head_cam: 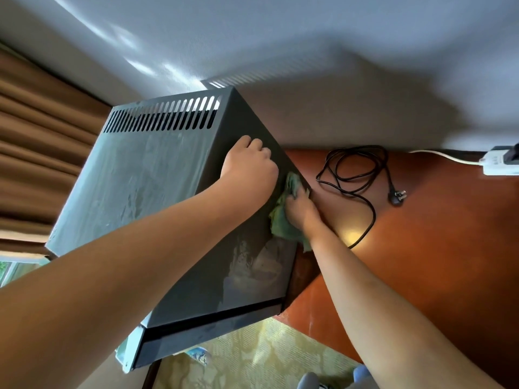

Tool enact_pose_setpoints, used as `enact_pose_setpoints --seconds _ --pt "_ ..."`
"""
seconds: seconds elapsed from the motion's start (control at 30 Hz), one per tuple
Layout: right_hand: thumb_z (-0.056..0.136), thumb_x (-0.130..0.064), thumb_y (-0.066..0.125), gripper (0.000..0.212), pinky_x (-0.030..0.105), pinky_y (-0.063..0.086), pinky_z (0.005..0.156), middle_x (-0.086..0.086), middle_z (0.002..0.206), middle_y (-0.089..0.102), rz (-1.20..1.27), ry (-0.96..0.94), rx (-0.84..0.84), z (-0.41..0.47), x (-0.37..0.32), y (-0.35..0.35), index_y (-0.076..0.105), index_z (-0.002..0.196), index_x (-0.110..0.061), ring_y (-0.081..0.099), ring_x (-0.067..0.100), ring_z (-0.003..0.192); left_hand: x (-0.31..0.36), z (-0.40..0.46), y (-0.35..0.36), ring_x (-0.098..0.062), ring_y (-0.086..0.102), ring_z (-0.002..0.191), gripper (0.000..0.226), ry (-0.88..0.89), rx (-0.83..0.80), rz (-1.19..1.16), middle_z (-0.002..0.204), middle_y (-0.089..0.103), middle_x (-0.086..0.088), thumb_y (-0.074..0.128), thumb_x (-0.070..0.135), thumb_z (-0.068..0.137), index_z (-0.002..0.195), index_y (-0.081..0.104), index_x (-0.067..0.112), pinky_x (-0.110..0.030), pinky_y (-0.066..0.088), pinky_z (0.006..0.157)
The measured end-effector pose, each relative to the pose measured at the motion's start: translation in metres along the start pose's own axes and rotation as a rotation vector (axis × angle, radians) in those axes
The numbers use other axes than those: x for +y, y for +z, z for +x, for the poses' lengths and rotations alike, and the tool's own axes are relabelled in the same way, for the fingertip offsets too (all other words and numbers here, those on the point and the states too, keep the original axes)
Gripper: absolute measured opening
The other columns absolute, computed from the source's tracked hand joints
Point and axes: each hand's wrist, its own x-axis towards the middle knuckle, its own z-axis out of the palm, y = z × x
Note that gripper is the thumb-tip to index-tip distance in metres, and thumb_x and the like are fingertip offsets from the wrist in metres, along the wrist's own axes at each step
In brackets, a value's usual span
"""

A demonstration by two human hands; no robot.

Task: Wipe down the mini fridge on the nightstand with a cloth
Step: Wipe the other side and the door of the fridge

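The mini fridge point(157, 192) stands on the nightstand point(435, 234) under both hands, its top panel left of the left hand point(250, 167) streaked as if already wiped, and its right side below the hands showing smears that seem only partly done. The left hand curls over the top edge to steady it, while the right hand point(300, 209) presses the green cloth point(280, 220) flat against that side. The unplugged power cord point(362, 175) lies right of the right hand.

One mini fridge point(157, 192), one cloth point(283, 220) (green), one cord point(362, 178), two hands.
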Motion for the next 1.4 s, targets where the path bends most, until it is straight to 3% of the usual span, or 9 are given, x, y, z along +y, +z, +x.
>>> enact_pose_setpoints --seconds 0.1,0.37,0.53,0.7,0.83,0.9,1.03,1.13,1.4 --pt "0.109 -0.006 0.028 0.039 0.04 0.044 0.106 0.021 0.149 0.047 -0.833 -0.145 -0.209 -0.029 0.022 0.02 0.043 0.144 0.004 0.047 0.035 0.136 -0.002 -0.006 0.002 -0.031 0.038 0.14 0.04 -0.016 0.008 0.025 0.146 0.051 -0.009 0.046 0.03 0.103 0.14 0.056 0.017 -0.047 0.019 0.123" --pt "0.103 -0.029 0.043 0.048 0.043 0.046 0.105 0.016 0.141 0.054 0.069 -0.077 -0.044 -0.068 -0.044 -0.005 0.046 0.147 -0.01 0.054 0.034 0.124 -0.008 -0.027 0.005 -0.031 0.031 0.146 0.045 -0.048 0.054 0.017 0.152 0.046 -0.007 0.051 0.033 0.1 0.143 0.054 0.02 -0.048 0.013 0.125" --pt "0.104 -0.024 0.04 0.04 0.04 0.047 0.096 0.015 0.128 0.06 -0.123 -0.22 0.091 -0.074 -0.018 0.018 0.043 0.141 -0.01 0.058 0.035 0.117 -0.009 -0.055 0.01 -0.03 0.035 0.143 0.042 -0.072 0.097 0.011 0.147 0.05 -0.006 0.053 0.033 0.1 0.14 0.057 0.02 -0.048 0.016 0.124" --pt "0.109 -0.016 0.031 0.027 0.028 0.043 0.067 0.012 0.096 0.053 -0.485 0.015 -0.243 -0.114 0.021 0.049 0.052 0.12 -0.003 0.05 0.023 0.094 -0.012 -0.087 0.021 -0.031 0.032 0.146 0.044 -0.096 0.136 0.02 0.15 0.048 -0.007 0.058 0.031 0.1 0.142 0.057 0.019 -0.047 0.017 0.125" --pt "0.108 -0.026 0.037 0.041 0.03 0.042 0.066 0.015 0.109 0.059 -0.224 -0.123 -0.142 -0.145 -0.019 0.038 0.049 0.139 -0.003 0.054 0.023 0.081 -0.01 -0.108 0.027 -0.03 0.028 0.147 0.044 -0.098 0.159 0.037 0.154 0.042 -0.007 0.055 0.032 0.1 0.143 0.055 0.019 -0.046 0.016 0.124" --pt "0.103 -0.025 0.043 0.027 0.031 0.039 0.059 0.009 0.094 0.059 -0.115 -0.28 -0.026 -0.147 -0.041 0.034 0.061 0.116 -0.011 0.055 0.023 0.076 -0.011 -0.117 0.03 -0.03 0.023 0.15 0.043 -0.101 0.196 0.03 0.158 0.035 -0.007 0.049 0.032 0.102 0.143 0.053 0.021 -0.045 0.016 0.124" --pt "0.099 -0.037 0.039 0.045 0.041 0.049 0.091 0.015 0.126 0.062 -0.102 -0.342 0.165 -0.138 -0.028 0.053 0.044 0.139 -0.018 0.059 0.038 0.115 -0.014 -0.131 0.034 -0.031 0.017 0.153 0.044 -0.105 0.226 0.011 0.163 0.027 -0.008 0.047 0.031 0.102 0.145 0.051 0.022 -0.046 0.016 0.123" --pt "0.106 -0.036 0.033 0.056 0.038 0.049 0.083 0.021 0.124 0.058 -0.196 -0.118 0.072 -0.132 0.009 0.068 0.019 0.155 -0.013 0.061 0.035 0.103 -0.016 -0.139 0.037 -0.03 0.021 0.151 0.043 -0.113 0.245 0.0 0.161 0.032 -0.008 0.049 0.029 0.1 0.143 0.053 0.022 -0.047 0.019 0.122" --pt "0.105 -0.014 0.037 0.037 0.03 0.036 0.082 0.021 0.132 0.057 -0.412 -0.216 -0.099 -0.187 0.003 0.079 0.054 0.132 0.004 0.055 0.035 0.124 -0.003 -0.165 0.042 -0.031 0.026 0.149 0.044 -0.088 0.277 0.001 0.158 0.038 -0.008 0.052 0.029 0.1 0.144 0.053 0.021 -0.047 0.021 0.122"
